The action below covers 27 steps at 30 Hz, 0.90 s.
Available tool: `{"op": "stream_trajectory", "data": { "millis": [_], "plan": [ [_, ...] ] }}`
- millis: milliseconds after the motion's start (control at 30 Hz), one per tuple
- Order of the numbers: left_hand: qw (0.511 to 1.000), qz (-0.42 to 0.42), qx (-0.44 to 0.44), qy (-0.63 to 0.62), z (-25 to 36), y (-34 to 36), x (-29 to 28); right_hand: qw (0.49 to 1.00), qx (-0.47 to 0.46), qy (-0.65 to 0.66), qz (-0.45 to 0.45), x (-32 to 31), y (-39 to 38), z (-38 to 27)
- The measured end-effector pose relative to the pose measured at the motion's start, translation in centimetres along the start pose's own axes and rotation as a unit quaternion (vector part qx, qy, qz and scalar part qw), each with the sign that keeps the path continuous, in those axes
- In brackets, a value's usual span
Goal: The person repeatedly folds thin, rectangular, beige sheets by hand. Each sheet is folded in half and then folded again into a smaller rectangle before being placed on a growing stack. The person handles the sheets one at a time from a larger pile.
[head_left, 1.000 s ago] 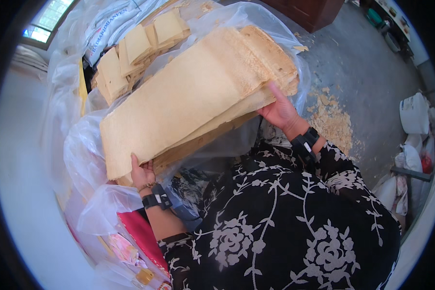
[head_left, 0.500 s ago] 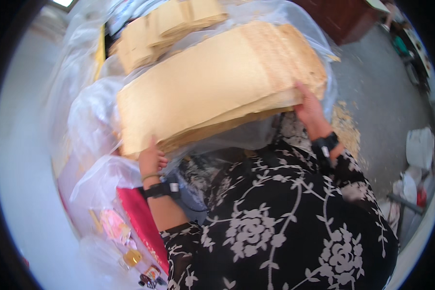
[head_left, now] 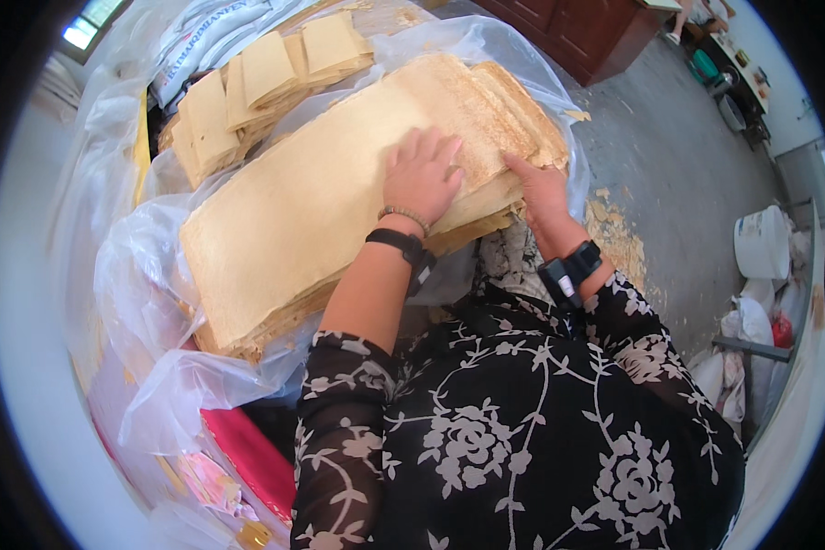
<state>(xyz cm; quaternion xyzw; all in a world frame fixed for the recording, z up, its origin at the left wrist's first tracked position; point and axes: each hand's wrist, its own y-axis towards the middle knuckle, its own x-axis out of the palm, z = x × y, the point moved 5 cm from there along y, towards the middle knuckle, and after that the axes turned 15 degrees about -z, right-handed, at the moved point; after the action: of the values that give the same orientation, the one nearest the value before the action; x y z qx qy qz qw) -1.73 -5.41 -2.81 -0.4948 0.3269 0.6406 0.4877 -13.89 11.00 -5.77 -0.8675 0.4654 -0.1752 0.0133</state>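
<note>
A stack of large, thin tan sheets that look like flatbread (head_left: 293,211) lies across the plastic in front of me. My left hand (head_left: 422,176) rests palm down on the top sheet, right of its middle, fingers stretched out. At the stack's right front edge, my right hand (head_left: 539,190) has its thumb over the sheets' edge and its other fingers partly hidden below. The sheets toward the right end are browner and rougher, with uneven edges. Beyond the stack lie smaller folded flatbread pieces (head_left: 270,73), overlapping in a row.
Clear plastic sheeting (head_left: 147,247) bunches around the stack. White printed sacks (head_left: 211,41) lie at the far left. Crumbs (head_left: 614,243) litter the floor on the right, near a white bucket (head_left: 763,243). A dark red cabinet (head_left: 573,37) stands behind; a red item (head_left: 247,463) is near left.
My left hand has moved from the stack's left front corner onto the top sheet, toward the right. My right hand remains at the right front edge. The view has shifted a little.
</note>
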Motion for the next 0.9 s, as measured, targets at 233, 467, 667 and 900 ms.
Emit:
{"op": "stream_trajectory", "data": {
  "millis": [233, 467, 667, 900],
  "plan": [
    [0.998, 0.035, 0.016, 0.042, -0.1, -0.1, 0.7, 0.996, -0.020, 0.020, -0.087, 0.5, 0.2, -0.8],
    [0.998, 0.011, 0.054, 0.021, 0.6, -1.1, 0.3, 0.966, 0.108, 0.116, -0.203, -1.9, -0.9, 0.4],
    [0.998, 0.011, 0.060, -0.014, 0.8, -0.4, -0.7, 0.969, 0.012, -0.010, -0.247, 0.8, -0.9, -0.8],
    [0.998, 0.015, 0.040, 0.050, 2.2, -0.7, -0.5, 0.937, 0.097, 0.234, -0.239, -1.2, 1.6, -1.2]
  ]
}}
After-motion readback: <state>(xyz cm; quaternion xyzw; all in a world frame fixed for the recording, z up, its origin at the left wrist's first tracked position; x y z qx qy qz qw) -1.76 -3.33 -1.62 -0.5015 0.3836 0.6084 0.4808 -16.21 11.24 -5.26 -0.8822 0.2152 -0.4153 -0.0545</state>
